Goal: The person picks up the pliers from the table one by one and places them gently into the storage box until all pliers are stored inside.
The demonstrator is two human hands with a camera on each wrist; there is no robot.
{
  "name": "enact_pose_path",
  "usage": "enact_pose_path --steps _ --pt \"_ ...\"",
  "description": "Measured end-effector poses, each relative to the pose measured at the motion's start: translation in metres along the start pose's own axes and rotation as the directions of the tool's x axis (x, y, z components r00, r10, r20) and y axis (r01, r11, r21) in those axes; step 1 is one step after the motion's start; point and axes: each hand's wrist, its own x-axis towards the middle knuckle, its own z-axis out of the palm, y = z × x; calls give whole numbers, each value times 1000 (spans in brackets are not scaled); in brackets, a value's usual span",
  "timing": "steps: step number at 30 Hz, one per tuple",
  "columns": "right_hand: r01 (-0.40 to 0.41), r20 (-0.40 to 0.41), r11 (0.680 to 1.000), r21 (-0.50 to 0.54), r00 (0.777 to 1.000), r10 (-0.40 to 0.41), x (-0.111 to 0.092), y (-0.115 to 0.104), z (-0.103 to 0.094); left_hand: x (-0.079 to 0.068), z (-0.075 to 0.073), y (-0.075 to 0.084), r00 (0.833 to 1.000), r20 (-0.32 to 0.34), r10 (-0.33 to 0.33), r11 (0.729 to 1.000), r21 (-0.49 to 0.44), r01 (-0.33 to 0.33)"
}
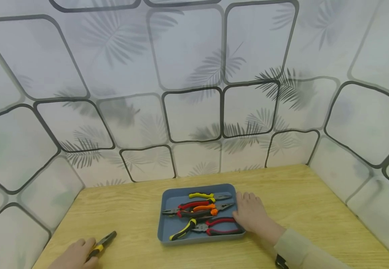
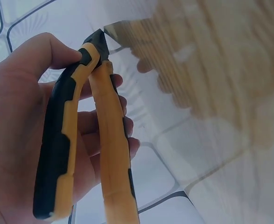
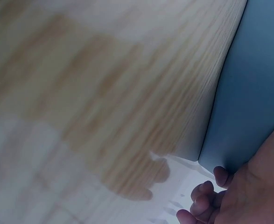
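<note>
My left hand (image 1: 75, 254) is at the lower left, holding pliers (image 1: 106, 240) with yellow and black handles. In the left wrist view the handles (image 2: 114, 140) stand spread, with the thumb on one and the fingers behind the other. A blue-grey tray (image 1: 201, 241) lies at the middle of the table. My right hand (image 1: 251, 212) rests against its right side, fingers extended forward along the rim. From the right wrist, the tray's outer wall (image 3: 237, 88) shows beside the fingers (image 3: 202, 205). Inside lie several pliers, among them a red-and-black pair (image 1: 219, 231) and a yellow-handled pair (image 1: 201, 195).
The wood-grain table (image 1: 124, 209) stretches out on both sides of the tray. Behind it and along both sides hangs a pale curtain (image 1: 194, 116) with dark rounded outlines and leaf prints. A dark band (image 1: 281, 261) shows at the right sleeve (image 1: 298, 246).
</note>
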Motion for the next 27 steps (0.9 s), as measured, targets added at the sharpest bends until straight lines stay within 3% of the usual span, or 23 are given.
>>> enact_pose_path --steps 6,13,27 --pt "1 2 1000 -2 1000 -1 0 0 1 0 1 3 999 -47 11 1000 7 -11" --pt "-1 2 1000 -15 1000 1 0 1 2 1 0 6 999 -48 1 1000 7 -1" --pt "4 -15 1000 -30 1000 -4 0 -1 0 6 -1 12 994 -79 69 997 53 -65"
